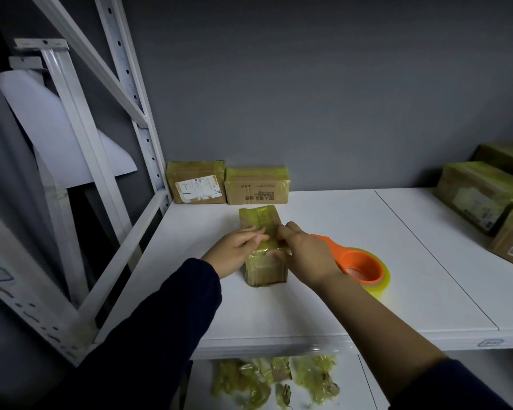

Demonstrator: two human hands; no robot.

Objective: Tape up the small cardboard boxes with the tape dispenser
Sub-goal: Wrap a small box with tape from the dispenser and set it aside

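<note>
A person at a white shelf (308,309) has both hands on a small cardboard box (265,272) that is wrapped in yellowish tape and closed, its contents hidden. The left hand (237,250) presses straight fingers flat on the box top. The right hand (307,257) curls over the top's near edge, thumb on the front face. Just right of that hand, partly behind it, lies the orange tape dispenser (360,266). Beyond the fingertips a labelled box (196,182) and a printed box (256,186) stand against the wall. Crumpled tape (279,380) lies below the forearms. The small box's long axis runs away from the person.
</note>
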